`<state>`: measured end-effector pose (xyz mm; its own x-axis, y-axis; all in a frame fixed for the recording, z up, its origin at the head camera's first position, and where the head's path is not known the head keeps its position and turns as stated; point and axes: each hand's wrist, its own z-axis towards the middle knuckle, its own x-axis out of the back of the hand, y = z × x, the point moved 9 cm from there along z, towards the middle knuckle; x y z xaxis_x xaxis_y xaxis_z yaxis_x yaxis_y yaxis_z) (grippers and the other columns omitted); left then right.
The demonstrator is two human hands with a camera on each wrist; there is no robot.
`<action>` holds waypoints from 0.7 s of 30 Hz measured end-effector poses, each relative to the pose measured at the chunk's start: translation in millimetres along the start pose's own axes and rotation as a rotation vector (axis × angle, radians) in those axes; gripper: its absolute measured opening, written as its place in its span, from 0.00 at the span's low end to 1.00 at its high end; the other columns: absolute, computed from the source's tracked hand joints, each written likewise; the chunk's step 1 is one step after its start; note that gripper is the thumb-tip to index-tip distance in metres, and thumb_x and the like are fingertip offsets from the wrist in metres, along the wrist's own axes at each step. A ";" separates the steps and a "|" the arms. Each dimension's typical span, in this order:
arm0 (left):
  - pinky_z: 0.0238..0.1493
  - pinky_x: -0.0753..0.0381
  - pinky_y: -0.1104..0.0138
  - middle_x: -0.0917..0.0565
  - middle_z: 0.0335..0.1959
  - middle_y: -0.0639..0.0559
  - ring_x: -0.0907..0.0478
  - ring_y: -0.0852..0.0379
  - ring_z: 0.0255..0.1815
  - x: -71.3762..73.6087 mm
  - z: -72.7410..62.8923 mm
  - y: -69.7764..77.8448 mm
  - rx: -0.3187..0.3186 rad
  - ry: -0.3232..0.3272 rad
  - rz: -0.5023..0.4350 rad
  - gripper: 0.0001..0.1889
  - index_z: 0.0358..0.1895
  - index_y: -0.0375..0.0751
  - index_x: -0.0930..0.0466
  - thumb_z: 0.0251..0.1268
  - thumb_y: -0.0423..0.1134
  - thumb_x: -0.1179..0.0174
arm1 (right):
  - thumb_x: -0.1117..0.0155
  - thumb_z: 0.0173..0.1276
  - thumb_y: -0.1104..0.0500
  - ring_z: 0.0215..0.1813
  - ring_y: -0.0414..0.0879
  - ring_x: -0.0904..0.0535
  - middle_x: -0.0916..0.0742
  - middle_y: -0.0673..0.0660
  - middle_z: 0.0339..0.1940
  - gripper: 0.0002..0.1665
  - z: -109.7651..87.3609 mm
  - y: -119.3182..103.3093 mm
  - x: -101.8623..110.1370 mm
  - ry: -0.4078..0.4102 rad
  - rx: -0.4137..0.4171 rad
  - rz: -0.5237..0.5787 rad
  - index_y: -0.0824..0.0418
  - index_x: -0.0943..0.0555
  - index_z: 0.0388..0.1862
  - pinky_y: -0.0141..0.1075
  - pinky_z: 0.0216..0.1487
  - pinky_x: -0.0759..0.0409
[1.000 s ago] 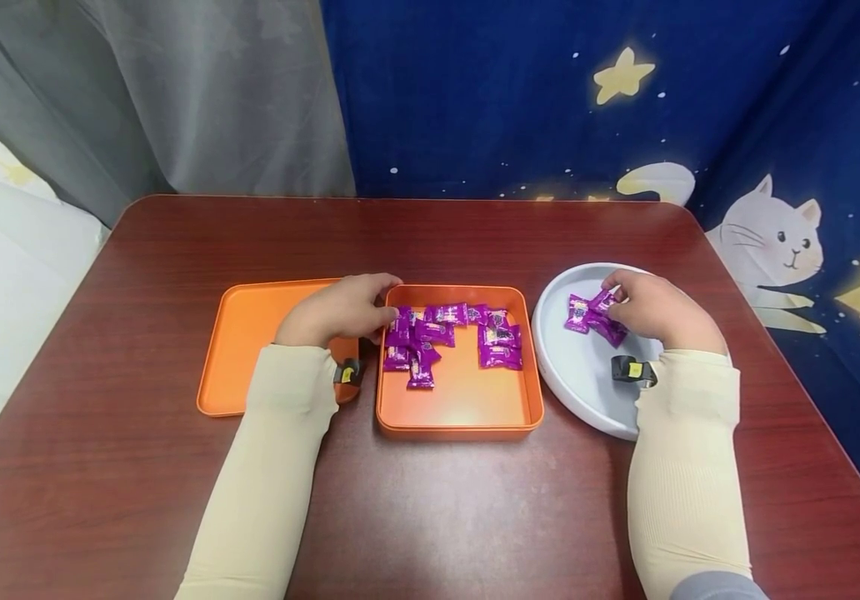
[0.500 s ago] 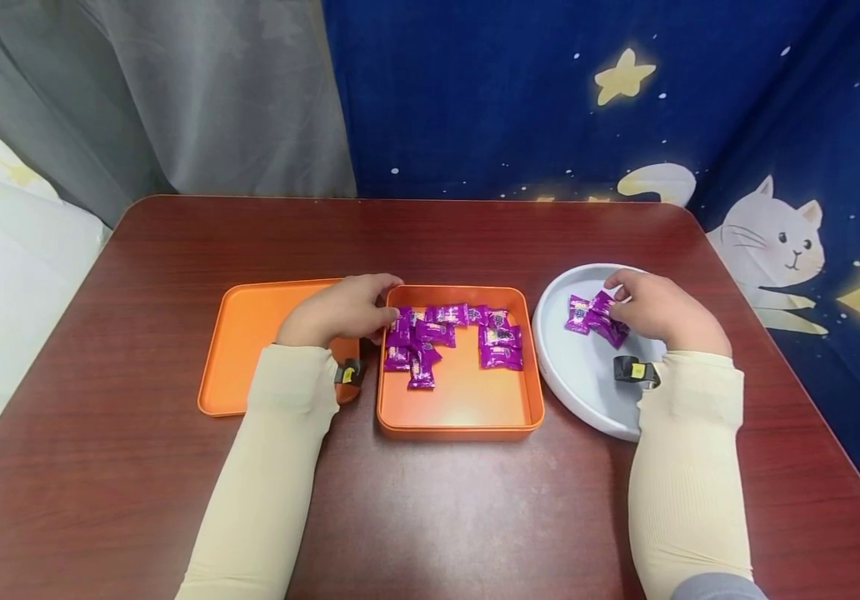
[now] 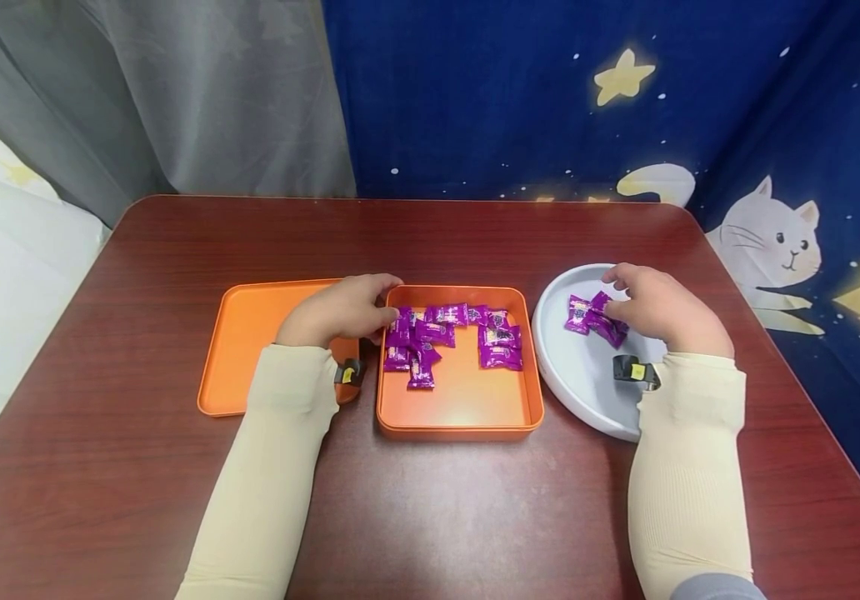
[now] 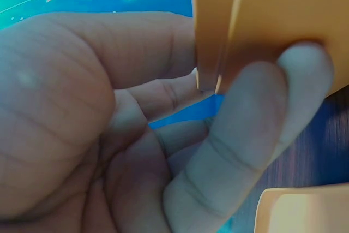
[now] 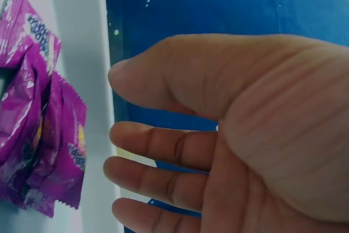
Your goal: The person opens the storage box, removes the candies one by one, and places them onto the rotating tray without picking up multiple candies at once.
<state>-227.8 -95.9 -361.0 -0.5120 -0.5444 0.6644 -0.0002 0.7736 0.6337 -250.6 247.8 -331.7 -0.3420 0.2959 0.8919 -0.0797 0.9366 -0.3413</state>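
Note:
My left hand [image 3: 336,315] grips the left wall of a square orange box [image 3: 467,407], thumb over the rim and fingers against the outside. Several purple wrapped candies [image 3: 436,333] lie in this box, along its left, back and right sides. Over a round white plate [image 3: 576,379], my right hand [image 3: 670,315] hovers with its fingers apart and nothing between them. Just beyond the fingertips, a small cluster of purple candies [image 5: 35,118] rests on the plate in the right wrist view; my hand is clear of it.
A flat orange tray or lid [image 3: 238,358] lies left of the box, partly under my left forearm. All stand on a dark red wooden table [image 3: 430,517]. Grey curtain [image 3: 227,100] and blue star-patterned cloth [image 3: 467,100] hang behind it.
My right thumb and fingers have spread apart and drawn slightly right, away from the candies on the plate, which stay put. My left hand and the box have not moved.

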 end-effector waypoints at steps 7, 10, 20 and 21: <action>0.42 0.15 0.62 0.25 0.54 0.40 0.16 0.53 0.35 -0.7 0.8 -0.5 -0.010 -0.004 -0.008 0.27 0.74 0.40 0.39 0.75 0.38 0.46 | 0.38 0.69 0.58 0.62 0.69 0.30 0.25 0.74 0.61 0.29 -2.4 -5.5 3.5 0.018 0.014 -0.006 0.66 0.29 0.66 0.65 0.56 0.28; 0.42 0.15 0.62 0.25 0.55 0.40 0.17 0.52 0.35 -1.3 1.1 -0.9 -0.009 -0.005 -0.013 0.27 0.74 0.40 0.39 0.75 0.38 0.47 | 0.38 0.69 0.58 0.62 0.69 0.31 0.25 0.74 0.62 0.29 -4.0 -6.5 4.6 0.014 0.010 -0.004 0.66 0.30 0.67 0.66 0.56 0.28; 0.41 0.15 0.63 0.23 0.52 0.41 0.17 0.52 0.35 -1.3 3.0 -3.0 -0.006 -0.004 -0.009 0.27 0.74 0.40 0.38 0.75 0.38 0.46 | 0.39 0.69 0.59 0.61 0.69 0.29 0.24 0.73 0.61 0.29 -8.6 -16.1 7.9 0.017 0.021 0.005 0.65 0.30 0.67 0.64 0.54 0.26; 0.41 0.15 0.63 0.23 0.51 0.41 0.18 0.51 0.35 -1.2 3.0 -3.0 -0.006 -0.004 -0.010 0.27 0.74 0.40 0.38 0.75 0.38 0.46 | 0.39 0.69 0.59 0.61 0.68 0.29 0.24 0.73 0.61 0.29 -9.2 -17.9 8.1 0.019 0.024 0.005 0.65 0.30 0.67 0.64 0.54 0.26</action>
<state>-229.8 -96.6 -364.9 -0.5157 -0.5509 0.6561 -0.0005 0.7660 0.6428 -243.4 235.2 -315.6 -0.3247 0.3038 0.8957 -0.1007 0.9305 -0.3521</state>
